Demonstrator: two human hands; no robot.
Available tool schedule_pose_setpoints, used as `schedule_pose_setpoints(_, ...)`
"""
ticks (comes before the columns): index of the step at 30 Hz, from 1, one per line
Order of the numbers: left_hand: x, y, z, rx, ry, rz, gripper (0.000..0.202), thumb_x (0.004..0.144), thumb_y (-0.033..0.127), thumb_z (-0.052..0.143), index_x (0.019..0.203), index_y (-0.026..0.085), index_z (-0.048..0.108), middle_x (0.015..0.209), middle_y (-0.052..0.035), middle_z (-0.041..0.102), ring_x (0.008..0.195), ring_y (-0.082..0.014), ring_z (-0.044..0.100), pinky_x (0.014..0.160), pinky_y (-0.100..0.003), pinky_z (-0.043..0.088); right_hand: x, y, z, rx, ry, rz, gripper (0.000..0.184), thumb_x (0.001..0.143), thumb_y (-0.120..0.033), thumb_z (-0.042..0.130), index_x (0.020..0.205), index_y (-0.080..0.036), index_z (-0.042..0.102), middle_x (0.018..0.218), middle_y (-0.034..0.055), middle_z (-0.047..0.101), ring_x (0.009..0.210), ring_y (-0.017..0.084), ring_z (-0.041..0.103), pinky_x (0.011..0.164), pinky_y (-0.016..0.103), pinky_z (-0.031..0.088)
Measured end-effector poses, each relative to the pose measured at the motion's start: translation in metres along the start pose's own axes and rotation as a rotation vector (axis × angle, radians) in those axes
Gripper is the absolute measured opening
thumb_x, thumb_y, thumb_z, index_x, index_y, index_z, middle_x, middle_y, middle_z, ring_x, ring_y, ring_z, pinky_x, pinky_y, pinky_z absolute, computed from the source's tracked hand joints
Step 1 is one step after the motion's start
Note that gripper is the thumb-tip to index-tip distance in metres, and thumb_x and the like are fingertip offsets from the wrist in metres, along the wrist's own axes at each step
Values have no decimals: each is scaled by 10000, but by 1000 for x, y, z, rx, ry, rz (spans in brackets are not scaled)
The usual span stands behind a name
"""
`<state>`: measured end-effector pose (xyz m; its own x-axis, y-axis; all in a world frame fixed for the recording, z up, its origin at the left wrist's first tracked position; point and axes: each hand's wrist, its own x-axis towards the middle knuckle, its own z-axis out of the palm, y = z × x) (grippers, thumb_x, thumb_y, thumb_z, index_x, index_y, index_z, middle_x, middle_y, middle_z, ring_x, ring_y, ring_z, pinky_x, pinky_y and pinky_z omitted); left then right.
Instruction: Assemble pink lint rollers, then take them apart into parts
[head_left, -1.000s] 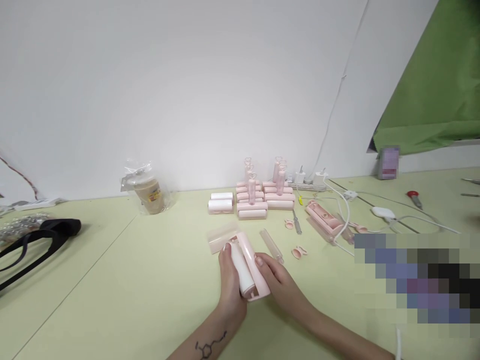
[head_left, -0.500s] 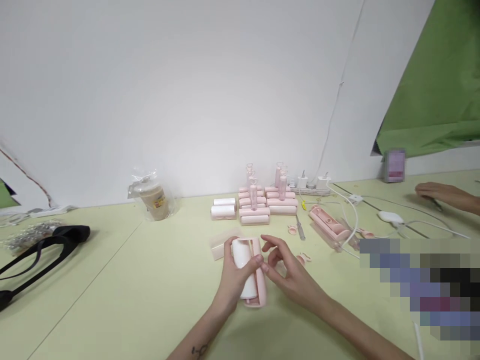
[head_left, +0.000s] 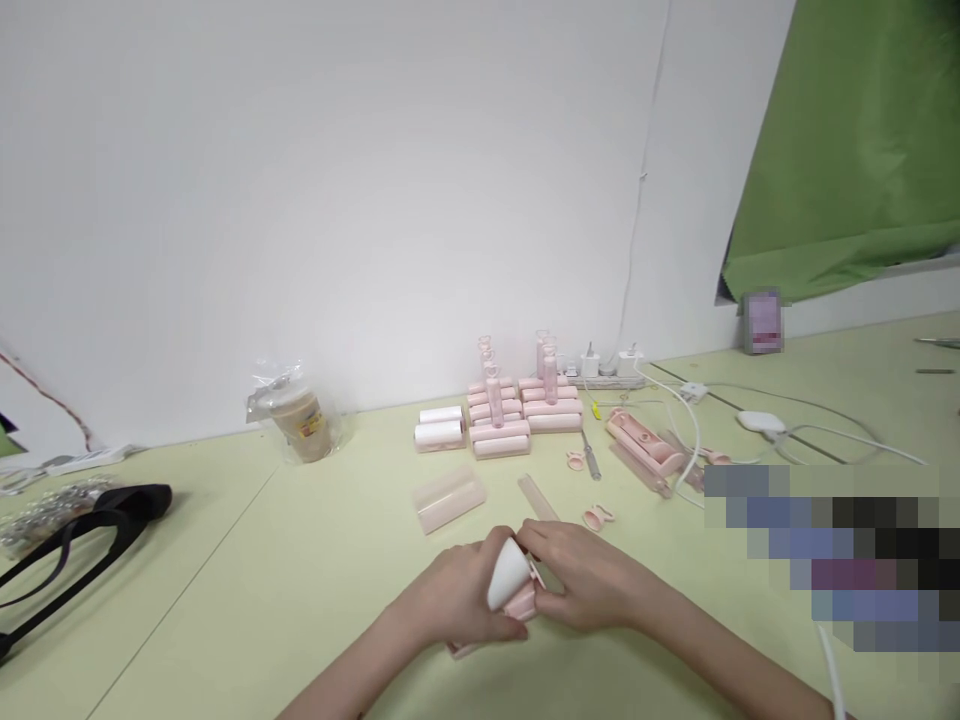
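Left fingers [head_left: 504,628] clamp the white roll [head_left: 508,574] and pink case [head_left: 522,603], right fingers [head_left: 553,606] gripping the case's end.

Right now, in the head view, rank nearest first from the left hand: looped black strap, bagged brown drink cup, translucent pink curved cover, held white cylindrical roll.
Left hand:
1. White roll: in its grasp.
2. Pink cover: straight ahead.
3. Drink cup: ahead, left.
4. Black strap: far left.

likely a small workshop: pink rollers [head_left: 501,440] in rows, loose pink parts [head_left: 643,442], a screwdriver [head_left: 592,466], one broad table [head_left: 315,560]
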<state>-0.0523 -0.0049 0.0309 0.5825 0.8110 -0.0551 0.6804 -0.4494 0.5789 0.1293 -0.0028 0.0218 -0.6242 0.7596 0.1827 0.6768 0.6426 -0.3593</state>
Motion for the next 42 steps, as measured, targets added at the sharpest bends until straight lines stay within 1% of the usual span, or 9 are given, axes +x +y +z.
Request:
schedule_pose_setpoints(11, -12, -1, -2, -13, -32, 18, 559, 622, 428, 643, 1126, 293, 444, 829, -25, 648, 671, -246, 591, 504, -240, 355, 2, -2, 2, -63, -68, -126, 152, 622, -115, 413, 737, -156, 503, 703, 59, 578, 580, 169, 490, 530, 264, 337)
schedule_pose_setpoints(16, -15, -2, -4, -1, -29, 56, 473, 605, 395, 656, 1046, 316, 508, 805, -4, 643, 637, -229, 584, 497, -233, 346, -2, 2, 5, 113, -83, -67, 74, 617, -116, 474, 649, -183, 484, 599, -19, 522, 527, 117, 442, 508, 226, 324)
schedule_pose_setpoints(19, -17, -5, -5, -37, -27, 33, 512, 606, 357, 657, 1087, 328, 484, 842, -5, 644, 692, -235, 588, 530, -241, 371, -4, 6, 0, 298, -112, -2, 149, 636, -196, 556, 783, -192, 534, 685, -21, 544, 595, 126, 489, 535, 221, 372)
schedule_pose_setpoints(24, -13, -9, -3, -347, 194, -61, 500, 674, 311, 583, 1142, 268, 409, 793, -5, 617, 571, -161, 547, 508, -237, 395, -2, 5, -1, 727, -83, 73, 404, 734, -357, 576, 1097, -230, 452, 936, 18, 577, 861, 178, 544, 739, 299, 434)
schedule_pose_setpoints(31, -2, 0, 7, -601, 431, -87, 395, 650, 322, 630, 1009, 250, 480, 771, -21, 626, 708, -204, 584, 585, -265, 430, 11, -2, 37, 1223, 107, 174, 308, 792, -428, 510, 994, -198, 472, 950, 30, 528, 786, 155, 570, 702, 308, 466)
schedule_pose_setpoints(33, -3, 0, 12, -567, 442, -82, 391, 686, 324, 596, 1039, 238, 451, 785, -33, 624, 725, -208, 589, 629, -291, 440, 13, -3, 42, 1243, 172, 175, 281, 782, -427, 529, 930, -190, 493, 893, 23, 536, 814, 162, 560, 714, 301, 457)
schedule_pose_setpoints(36, -5, -10, 13, -569, 432, -26, 695, 616, 290, 664, 1200, 224, 295, 990, -75, 590, 876, -227, 571, 770, -340, 432, 13, -4, 41, 1199, 278, 124, 259, 768, -422, 555, 875, -191, 506, 866, 22, 553, 887, 177, 538, 766, 302, 432)
schedule_pose_setpoints(39, -4, -38, 3, -523, 541, 70, 904, 527, 295, 727, 1265, 209, 211, 1265, -120, 398, 1179, -256, 363, 982, -384, 271, 12, -4, 34, 1157, 353, 182, 295, 790, -476, 493, 921, -212, 490, 882, 33, 596, 888, 187, 549, 757, 305, 435)
schedule_pose_setpoints(42, 2, -72, -11, -408, 688, -124, 863, 496, 356, 737, 1217, 197, 291, 1296, -117, 315, 1237, -278, 250, 1010, -415, 202, 11, 2, 21, 1039, 439, 253, 358, 763, -529, 487, 936, -216, 505, 907, 56, 621, 868, 203, 565, 718, 292, 449)
